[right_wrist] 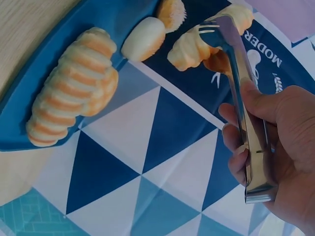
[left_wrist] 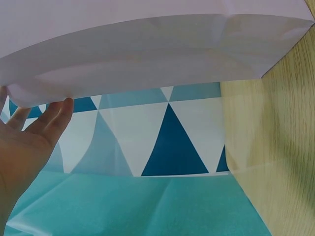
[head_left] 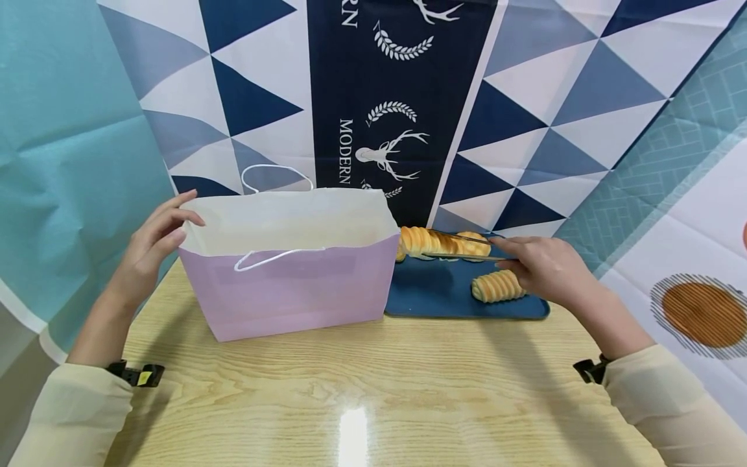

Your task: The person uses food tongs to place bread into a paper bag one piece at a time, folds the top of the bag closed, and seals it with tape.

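A lilac paper bag (head_left: 297, 292) with white string handles stands upright, its top wide open and its inside white. My left hand (head_left: 153, 243) holds the bag's left rim between thumb and fingers; in the left wrist view its fingertips (left_wrist: 63, 110) lie along the paper edge. In my right hand (head_left: 551, 269) is a pair of metal tongs (right_wrist: 241, 98), gripped around the arms. Between the tong tips is a ridged, twisted bread roll (right_wrist: 189, 51), raised over the tray's back left, close beside the bag's right edge.
On the blue tray (head_left: 428, 295), right of the bag, lies another ridged bread roll (head_left: 497, 287). A pale oval bun (right_wrist: 143, 39) and a crumb-coated bun (right_wrist: 171, 14) sit farther along it. Patterned cloth (head_left: 251, 84) hangs behind the wooden table (head_left: 280, 389).
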`<state>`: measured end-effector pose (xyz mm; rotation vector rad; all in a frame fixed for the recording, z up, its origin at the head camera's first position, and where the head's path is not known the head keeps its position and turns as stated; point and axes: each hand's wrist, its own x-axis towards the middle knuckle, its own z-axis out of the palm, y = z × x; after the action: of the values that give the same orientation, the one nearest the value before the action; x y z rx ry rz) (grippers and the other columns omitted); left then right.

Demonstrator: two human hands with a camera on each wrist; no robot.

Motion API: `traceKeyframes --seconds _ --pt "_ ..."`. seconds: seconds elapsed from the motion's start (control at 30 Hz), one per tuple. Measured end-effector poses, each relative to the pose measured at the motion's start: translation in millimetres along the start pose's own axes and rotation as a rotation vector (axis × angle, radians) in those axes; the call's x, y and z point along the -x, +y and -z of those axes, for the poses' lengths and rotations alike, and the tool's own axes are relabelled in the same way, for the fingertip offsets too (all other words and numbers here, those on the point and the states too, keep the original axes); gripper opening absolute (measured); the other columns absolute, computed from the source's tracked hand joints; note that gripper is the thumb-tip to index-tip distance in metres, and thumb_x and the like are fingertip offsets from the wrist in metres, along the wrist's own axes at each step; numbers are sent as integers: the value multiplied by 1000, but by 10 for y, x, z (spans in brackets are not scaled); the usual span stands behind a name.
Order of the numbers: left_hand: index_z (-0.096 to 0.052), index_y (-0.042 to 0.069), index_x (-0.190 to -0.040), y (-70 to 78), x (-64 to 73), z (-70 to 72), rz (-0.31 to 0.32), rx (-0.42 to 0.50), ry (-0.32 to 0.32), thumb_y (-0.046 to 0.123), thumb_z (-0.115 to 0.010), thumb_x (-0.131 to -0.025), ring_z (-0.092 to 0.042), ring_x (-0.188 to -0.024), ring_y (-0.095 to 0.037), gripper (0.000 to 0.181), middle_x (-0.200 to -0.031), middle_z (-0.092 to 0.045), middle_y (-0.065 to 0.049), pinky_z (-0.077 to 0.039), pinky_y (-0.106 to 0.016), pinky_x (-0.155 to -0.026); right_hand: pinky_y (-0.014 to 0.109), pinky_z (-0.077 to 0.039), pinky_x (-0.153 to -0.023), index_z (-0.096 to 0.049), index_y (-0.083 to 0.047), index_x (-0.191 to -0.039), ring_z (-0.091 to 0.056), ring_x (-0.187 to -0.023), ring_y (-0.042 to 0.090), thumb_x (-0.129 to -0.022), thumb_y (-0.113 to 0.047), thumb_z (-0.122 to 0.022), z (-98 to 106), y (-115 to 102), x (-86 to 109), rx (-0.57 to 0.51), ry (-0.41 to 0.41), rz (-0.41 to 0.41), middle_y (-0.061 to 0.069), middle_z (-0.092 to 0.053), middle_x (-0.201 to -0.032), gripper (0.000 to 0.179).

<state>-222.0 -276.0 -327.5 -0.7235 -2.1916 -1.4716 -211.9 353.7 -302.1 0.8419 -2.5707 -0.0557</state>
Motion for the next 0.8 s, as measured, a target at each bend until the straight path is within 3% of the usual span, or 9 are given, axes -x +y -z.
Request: traceKeyframes --seconds 0.33,0.57,0.8 --pt "-64 -3 -120 -30 -2 1 -11 6 3 14 -42 -106 -25 -156 -20 32 -169 -35 -6 -20 -31 -116 30 -28 -47 -71 -3 -135 -34 -48 5 -88 -11 -85 119 -1 -44 9 108 10 19 -78 -111 50" --pt "-64 -2 -121 -24 1 5 2 7 4 15 -42 -106 -25 -156 -20 32 -169 -35 -4 -20 -32 -116 32 -27 -47 -70 -5 -138 -33 -47 8 -93 -9 -81 278 -31 -124 38 130 -44 18 -77 -119 46" --pt "-64 -2 -120 -30 7 4 3 8 6 15 -42 -105 -24 -156 -20 32 -169 -34 -6 -20 -32 -117 34 -30 -47 -71 -4 -136 -40 -50 11 -91 -9 -82 387 -38 -197 55 182 -35 15 -79 -104 46"
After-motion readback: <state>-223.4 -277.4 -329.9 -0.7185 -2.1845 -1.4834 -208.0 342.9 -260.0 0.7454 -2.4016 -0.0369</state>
